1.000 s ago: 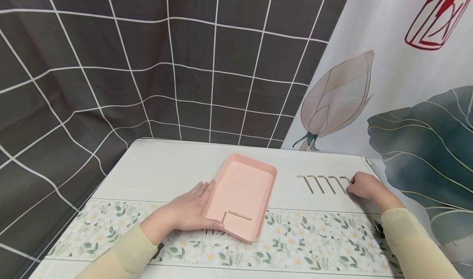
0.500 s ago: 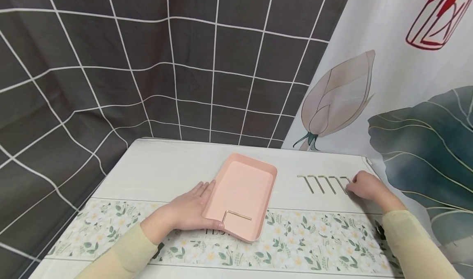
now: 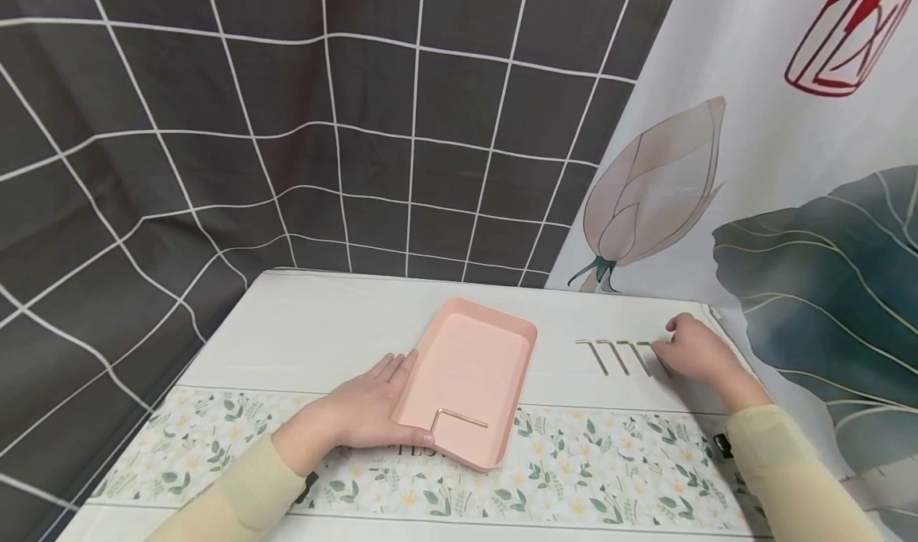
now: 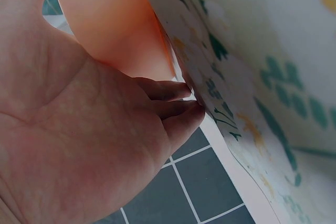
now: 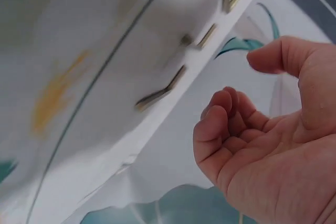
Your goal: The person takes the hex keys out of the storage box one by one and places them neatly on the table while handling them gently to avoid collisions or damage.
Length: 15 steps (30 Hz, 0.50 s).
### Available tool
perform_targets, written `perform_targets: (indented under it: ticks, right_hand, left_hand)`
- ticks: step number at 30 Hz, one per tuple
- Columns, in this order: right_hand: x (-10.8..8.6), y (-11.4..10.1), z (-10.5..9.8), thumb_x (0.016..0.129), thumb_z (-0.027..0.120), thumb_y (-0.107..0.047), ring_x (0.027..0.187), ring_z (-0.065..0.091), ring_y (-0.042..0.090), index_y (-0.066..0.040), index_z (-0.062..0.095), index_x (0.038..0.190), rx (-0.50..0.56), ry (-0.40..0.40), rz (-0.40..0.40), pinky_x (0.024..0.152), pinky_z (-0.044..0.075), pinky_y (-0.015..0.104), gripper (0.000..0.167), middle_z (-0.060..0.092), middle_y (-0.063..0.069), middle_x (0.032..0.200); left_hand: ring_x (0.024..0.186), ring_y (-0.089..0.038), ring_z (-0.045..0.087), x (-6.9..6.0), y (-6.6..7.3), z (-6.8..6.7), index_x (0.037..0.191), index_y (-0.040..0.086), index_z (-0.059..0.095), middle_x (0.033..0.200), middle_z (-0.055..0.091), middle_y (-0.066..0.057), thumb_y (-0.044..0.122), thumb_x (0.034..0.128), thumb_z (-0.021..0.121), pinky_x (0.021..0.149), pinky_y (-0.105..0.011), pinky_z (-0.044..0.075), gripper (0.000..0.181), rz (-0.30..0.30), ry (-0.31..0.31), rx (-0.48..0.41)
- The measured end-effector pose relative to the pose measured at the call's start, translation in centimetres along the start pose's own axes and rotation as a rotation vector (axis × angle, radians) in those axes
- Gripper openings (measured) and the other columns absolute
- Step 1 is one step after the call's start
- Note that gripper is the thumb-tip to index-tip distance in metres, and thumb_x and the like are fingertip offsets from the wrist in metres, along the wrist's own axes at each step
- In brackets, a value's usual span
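My left hand [image 3: 366, 410] rests at the near left corner of a pink rectangular tray [image 3: 459, 351]. Its fingers lie straight along the tray's left side and the thumb along the near edge. Inside the tray, near its front, is one gold L-shaped hex key [image 3: 462, 418]. At the right, several similar hex keys [image 3: 622, 359] lie in a row on the table. Over the row's right end hovers my right hand [image 3: 696, 355], covering part of it. In the right wrist view, the right hand's fingers [image 5: 223, 119] are loosely curled, the thumb stands apart and nothing shows between them.
The white table [image 3: 323, 319] bears a floral printed band [image 3: 574, 462] along its front part. A dark gridded curtain [image 3: 373, 167] hangs behind it, and a white curtain [image 3: 760, 151] with leaf prints hangs at the right.
My right hand has shifted left and slightly up from the rightmost hex key, its fingers coming away from it. The left hand and tray have stayed put.
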State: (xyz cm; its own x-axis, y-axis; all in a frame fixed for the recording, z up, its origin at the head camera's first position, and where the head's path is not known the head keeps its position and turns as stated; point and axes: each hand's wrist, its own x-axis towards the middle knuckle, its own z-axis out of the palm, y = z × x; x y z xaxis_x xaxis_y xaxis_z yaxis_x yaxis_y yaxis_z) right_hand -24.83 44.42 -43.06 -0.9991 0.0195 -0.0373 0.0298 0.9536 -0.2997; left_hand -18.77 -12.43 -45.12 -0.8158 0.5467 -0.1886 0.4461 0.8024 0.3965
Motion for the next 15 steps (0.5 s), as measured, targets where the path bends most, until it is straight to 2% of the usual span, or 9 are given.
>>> perform_targets:
  ticks: [4,11,15]
  right_hand:
    - [0.1,-1.4,0.3,0.101,0.064,-0.019,0.093,0.07,0.047,0.027,0.049,0.129,0.018,0.021,-0.005,0.08,0.058,0.063,0.057,0.067,0.038,0.109]
    - [-0.1,-4.5,0.5,0.099,0.064,-0.02,0.084,0.065,0.036,0.024,0.051,0.133,0.054,0.032,-0.036,0.074,0.057,0.055,0.057,0.065,0.034,0.111]
    - [0.0,-6.1,0.8,0.099,0.066,-0.02,0.088,0.064,0.036,0.021,0.052,0.133,0.066,0.035,-0.061,0.076,0.057,0.054,0.056,0.065,0.031,0.112]
  left_hand:
    - [0.169,-0.047,0.018,0.0,0.1,-0.1,0.178,0.0,0.008,0.18,0.021,-0.031,0.092,0.0868,0.065,0.13,-0.064,0.033,0.141,0.001,-0.001,0.002]
    - [0.168,-0.047,0.018,0.0,0.2,0.0,0.178,0.0,0.009,0.18,0.021,-0.03,0.093,0.0871,0.064,0.129,-0.064,0.034,0.141,0.003,0.001,0.011]
    - [0.169,-0.047,0.018,0.0,0.1,0.0,0.178,0.0,0.008,0.18,0.021,-0.03,0.093,0.0869,0.064,0.13,-0.063,0.033,0.141,0.003,0.001,0.011]
